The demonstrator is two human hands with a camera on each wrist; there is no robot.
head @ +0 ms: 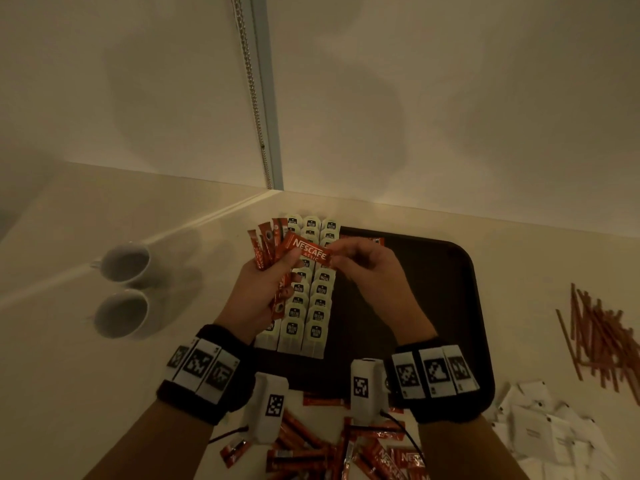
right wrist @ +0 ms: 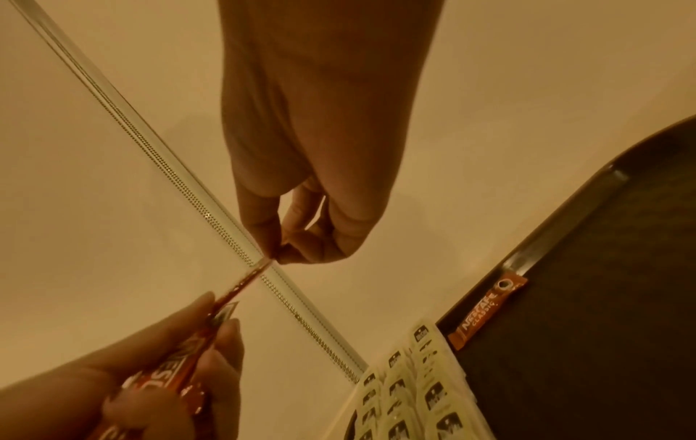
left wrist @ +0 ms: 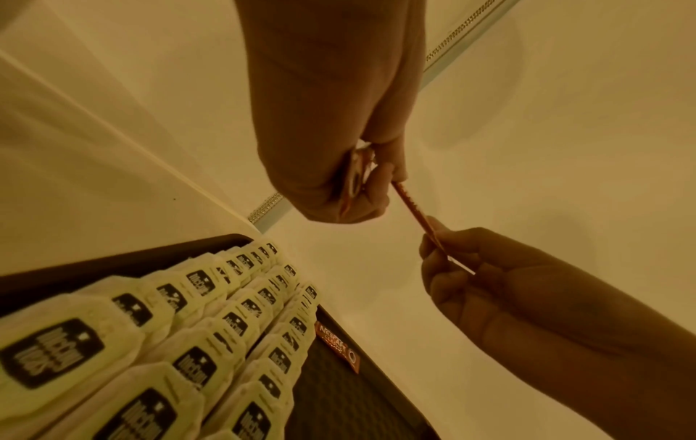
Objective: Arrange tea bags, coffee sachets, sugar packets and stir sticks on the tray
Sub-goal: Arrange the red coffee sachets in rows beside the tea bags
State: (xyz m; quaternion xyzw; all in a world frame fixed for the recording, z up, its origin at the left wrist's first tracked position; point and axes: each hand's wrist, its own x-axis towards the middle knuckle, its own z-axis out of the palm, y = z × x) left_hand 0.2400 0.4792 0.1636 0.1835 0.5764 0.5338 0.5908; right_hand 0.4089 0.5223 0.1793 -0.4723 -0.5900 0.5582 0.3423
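Note:
My left hand (head: 277, 271) grips a fanned bundle of red coffee sachets (head: 265, 249) above the left side of the dark tray (head: 450, 306). One Nescafe sachet (head: 310, 252) spans between both hands: my right hand (head: 341, 252) pinches its right end, and its left end lies at the left fingertips. In the left wrist view this sachet (left wrist: 414, 211) shows edge-on. Rows of tea bags (head: 311, 306) fill the tray's left part. A single sachet (right wrist: 485, 312) lies flat at the tray's far edge. Stir sticks (head: 595, 337) and white sugar packets (head: 554, 427) lie on the counter to the right.
Two white cups (head: 126, 261) (head: 121, 313) stand on the counter left of the tray. Loose coffee sachets (head: 329, 445) are scattered in front of the tray, under my wrists. A wall runs close behind the tray. The tray's right half (right wrist: 602, 297) is bare.

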